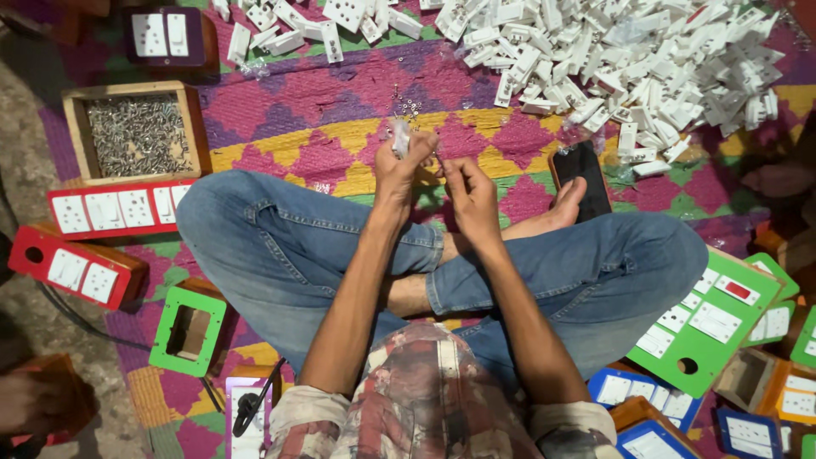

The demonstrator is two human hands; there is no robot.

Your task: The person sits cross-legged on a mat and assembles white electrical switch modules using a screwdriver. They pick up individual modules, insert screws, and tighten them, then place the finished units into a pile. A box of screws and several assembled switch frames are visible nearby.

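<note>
**Small white part held up between both hands, over the crossed legs**

The left hand (pixel 406 161) is closed around a small white plastic switch part (pixel 399 136), gripping it from below with fingers curled and the part's top poking out above them. The right hand (pixel 470 191) sits just beside it, fingers pinched together; whether they hold a screw or anything else is too small to tell.

To do this step well, I judge the left hand should keep the part steady and the right hand should make its fine movements close in, both braced over the knees.

The part's long axis appears to run away from the person, roughly upright in the picture, its free end pointing toward the heap of white plastic switch parts (pixel 646 59) on the pink, yellow and green woven mat (pixel 323 110).

Left of the hands stands a wooden box of small metal screws (pixel 136 132); a black phone (pixel 586 174) lies by the bare foot.
</note>
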